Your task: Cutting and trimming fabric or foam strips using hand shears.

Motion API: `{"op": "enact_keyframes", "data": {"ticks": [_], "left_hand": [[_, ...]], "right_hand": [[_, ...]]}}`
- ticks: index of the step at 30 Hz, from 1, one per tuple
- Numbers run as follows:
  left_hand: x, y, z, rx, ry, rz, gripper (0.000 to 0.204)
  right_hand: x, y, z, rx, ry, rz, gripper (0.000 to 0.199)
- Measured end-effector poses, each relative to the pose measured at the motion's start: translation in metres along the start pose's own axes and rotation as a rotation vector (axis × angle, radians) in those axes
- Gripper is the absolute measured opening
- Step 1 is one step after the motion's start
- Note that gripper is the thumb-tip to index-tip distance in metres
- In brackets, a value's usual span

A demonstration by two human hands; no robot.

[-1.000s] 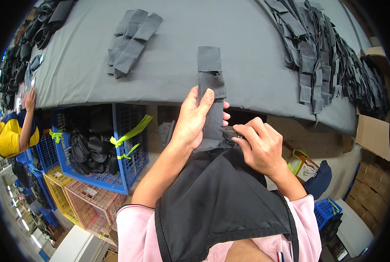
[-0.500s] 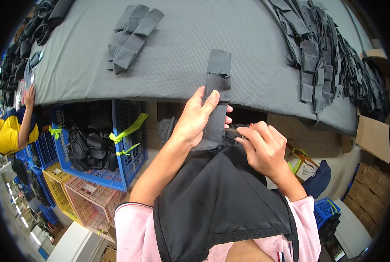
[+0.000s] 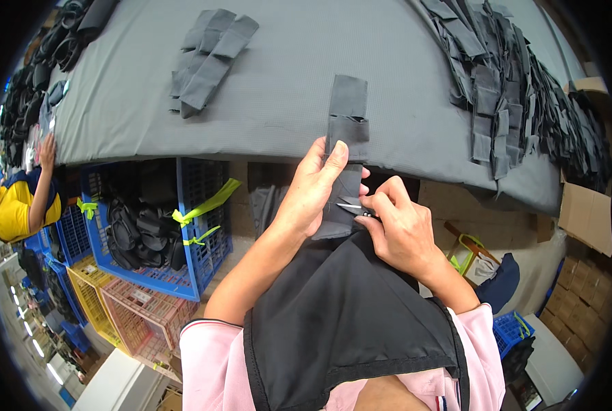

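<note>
Apron lies nearest, its dark cloth below both hands. Right hand: closed on small snips, blades parted over the lower part of the strip. Left hand: gripping the strip, thumb on top, fingertips showing past its right side. The strip crosses the tabletop's near edge; its lower end is before the apron, its upper end over the tabletop. Contact of the upper end with the tabletop cannot be told.

Handling: the strip is probably light, soft and limp, with little slip and no risk of breakage. Hold it flat at mid-length, fingers clear of the blades; a loose end may sag.

Edges: the near edge drapes in cloth. Crate stands below its left part, carton by its right corner. Sideways room is probably best along the near edge. Farther over, a bundle lies left of the strip and a pile toward the right edge; both limit reach there.
</note>
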State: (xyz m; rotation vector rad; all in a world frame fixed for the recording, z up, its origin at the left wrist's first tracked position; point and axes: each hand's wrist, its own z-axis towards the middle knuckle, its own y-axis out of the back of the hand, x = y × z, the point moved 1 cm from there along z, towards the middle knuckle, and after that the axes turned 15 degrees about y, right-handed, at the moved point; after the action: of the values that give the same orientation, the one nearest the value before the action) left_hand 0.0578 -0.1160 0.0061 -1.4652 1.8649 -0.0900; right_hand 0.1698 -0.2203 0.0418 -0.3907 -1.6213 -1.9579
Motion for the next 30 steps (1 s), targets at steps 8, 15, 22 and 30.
{"op": "enact_keyframes", "data": {"ticks": [8, 15, 22, 30], "left_hand": [[0.001, 0.005, 0.003, 0.063, -0.008, -0.018, 0.034], [0.002, 0.009, 0.001, 0.074, 0.044, -0.036, 0.036], [0.028, 0.027, 0.005, 0.161, 0.095, -0.136, 0.052], [0.031, 0.002, -0.020, 0.152, -0.027, 0.195, 0.073]], "right_hand": [[-0.004, -0.009, 0.001, -0.049, 0.142, -0.059, 0.026], [-0.007, -0.014, -0.003, -0.097, 0.123, -0.002, 0.023], [-0.029, -0.022, -0.015, -0.344, -0.202, 0.463, 0.036], [-0.058, -0.047, -0.007, -0.435, -0.067, 0.232, 0.034]]}}
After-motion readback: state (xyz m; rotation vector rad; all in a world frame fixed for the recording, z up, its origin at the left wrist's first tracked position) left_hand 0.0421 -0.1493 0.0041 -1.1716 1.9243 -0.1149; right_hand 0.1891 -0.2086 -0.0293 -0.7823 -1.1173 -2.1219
